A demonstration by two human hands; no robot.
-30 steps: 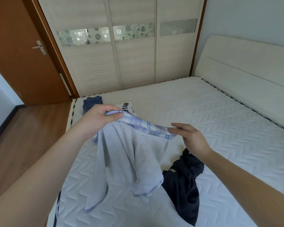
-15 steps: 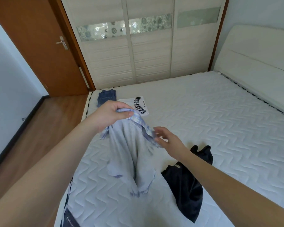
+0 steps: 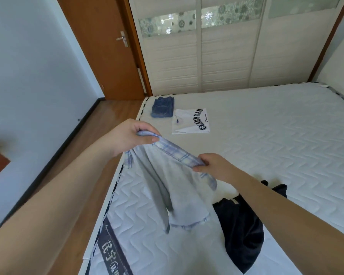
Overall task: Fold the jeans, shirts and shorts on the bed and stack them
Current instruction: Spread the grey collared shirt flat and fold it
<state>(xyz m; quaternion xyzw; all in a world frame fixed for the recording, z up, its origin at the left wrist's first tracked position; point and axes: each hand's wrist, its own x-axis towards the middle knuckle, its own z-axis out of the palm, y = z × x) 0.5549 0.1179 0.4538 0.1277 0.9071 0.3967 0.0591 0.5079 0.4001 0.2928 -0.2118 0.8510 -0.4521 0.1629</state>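
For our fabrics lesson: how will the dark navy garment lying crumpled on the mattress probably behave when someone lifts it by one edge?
The dark navy garment lies in soft, uneven folds, so it will probably droop limply. It looks fairly thick, perhaps heavier than the pale blue plaid-trimmed garment hanging from both hands. It is unlikely to slide on the white quilted mattress.

The right hand (image 3: 213,167), open beside the plaid band half a second ago, now has its grip closed on the pale shorts (image 3: 173,187). Both hands pull the band taut again above the bed's (image 3: 266,135) left edge.
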